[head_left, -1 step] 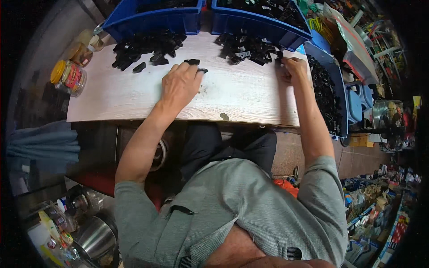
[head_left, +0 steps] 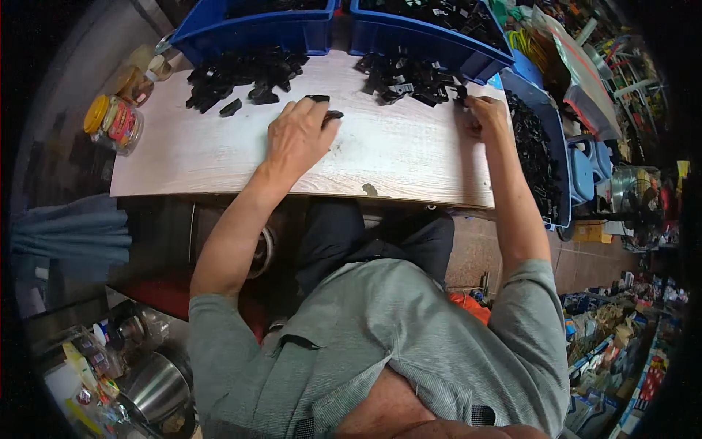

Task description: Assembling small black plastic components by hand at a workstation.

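Over the middle of the table, my left hand (head_left: 298,139) is closed with its fingers bent. One small black plastic part (head_left: 317,98) shows at its fingertips and another dark piece (head_left: 333,115) by its thumb. My right hand (head_left: 487,113) pinches a small black plastic part (head_left: 461,93) at the right end of a heap of black plastic parts (head_left: 409,82), some with grey faces. Left of my left hand lies a second heap of black parts (head_left: 241,73). A single loose part (head_left: 231,107) rests at its near edge.
Two blue bins (head_left: 256,35) (head_left: 431,45) with black parts stand along the table's far side. A bluish crate (head_left: 561,175) of black parts is at the right. A yellow-lidded jar (head_left: 117,124) stands by the left edge of the white wood-grain table (head_left: 205,161).
The view has shifted very slightly. My left thumb sits a little farther from the fingers; my right hand still pinches at the right heap's edge.
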Demonstrator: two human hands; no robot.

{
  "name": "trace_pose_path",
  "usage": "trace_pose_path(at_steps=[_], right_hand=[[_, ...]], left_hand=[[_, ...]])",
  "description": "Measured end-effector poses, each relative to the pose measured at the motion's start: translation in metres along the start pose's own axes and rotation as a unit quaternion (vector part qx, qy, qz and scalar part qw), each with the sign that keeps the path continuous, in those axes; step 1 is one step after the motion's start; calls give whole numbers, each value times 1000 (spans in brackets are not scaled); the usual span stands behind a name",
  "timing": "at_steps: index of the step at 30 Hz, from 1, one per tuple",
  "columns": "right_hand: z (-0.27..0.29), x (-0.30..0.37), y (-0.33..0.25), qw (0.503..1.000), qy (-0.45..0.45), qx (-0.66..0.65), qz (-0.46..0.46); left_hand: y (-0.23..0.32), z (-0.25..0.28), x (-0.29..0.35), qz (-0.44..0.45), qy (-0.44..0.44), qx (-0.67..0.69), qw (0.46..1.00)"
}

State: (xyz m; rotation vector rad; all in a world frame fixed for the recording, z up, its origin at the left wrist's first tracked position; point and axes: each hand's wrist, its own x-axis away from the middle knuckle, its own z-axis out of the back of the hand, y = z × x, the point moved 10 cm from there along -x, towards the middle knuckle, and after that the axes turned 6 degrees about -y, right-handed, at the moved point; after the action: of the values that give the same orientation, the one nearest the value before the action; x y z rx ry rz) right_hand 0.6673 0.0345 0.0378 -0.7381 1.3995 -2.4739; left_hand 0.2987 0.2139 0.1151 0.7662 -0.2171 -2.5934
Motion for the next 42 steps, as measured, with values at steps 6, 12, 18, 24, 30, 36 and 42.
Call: trace_pose_path(at_steps=[6, 12, 18, 24, 30, 36, 42], right_hand=[[4, 50, -1, 999, -45, 12, -14], [-4, 70, 0, 997, -68, -47, 6], [-10, 71, -3, 998, -50, -4, 23], [-22, 73, -10, 994, -87, 15, 64], [-15, 76, 1, 994, -93, -17, 58], [-43, 103, -2, 982, -174, 1, 76], [-80, 126, -10, 965, -246, 19, 86]], left_hand=[[3, -19, -6, -23, -41, -4, 999], [-10, -22, -14, 3, -71, -15, 997], [-23, -12, -9, 50, -50, 46, 996], [-8, -4, 6, -16, 19, 29, 999], [-24, -13, -14, 49, -54, 18, 997], [-11, -16, -4, 35, -24, 21, 999], [17, -25, -3, -24, -13, 43, 999]])
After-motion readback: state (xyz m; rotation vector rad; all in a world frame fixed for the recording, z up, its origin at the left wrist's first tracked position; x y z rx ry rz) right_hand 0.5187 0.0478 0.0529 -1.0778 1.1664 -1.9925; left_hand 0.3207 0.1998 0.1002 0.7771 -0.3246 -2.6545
